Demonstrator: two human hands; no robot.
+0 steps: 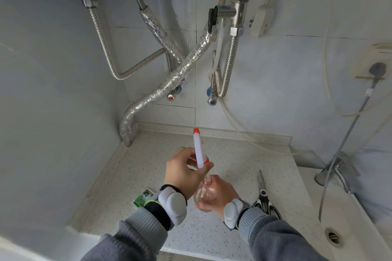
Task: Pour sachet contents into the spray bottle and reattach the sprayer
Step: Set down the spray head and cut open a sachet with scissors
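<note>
My left hand (184, 170) grips the white sprayer head (198, 150) with its orange nozzle tip pointing away from me. The sprayer is held just above the open neck of the clear pinkish spray bottle (205, 192), and its dip tube reaches down into the neck. My right hand (220, 194) is wrapped around the bottle's body and holds it upright over the speckled countertop (131, 180). A green sachet (142, 197) lies flat on the counter to the left, partly hidden by my left wrist.
Scissors (265, 197) with black-and-white handles lie on the counter to the right of my hands. A white sink (339, 214) with a tap (335, 167) is at the right. Hoses and foil-wrapped pipes hang from a water heater above the back wall.
</note>
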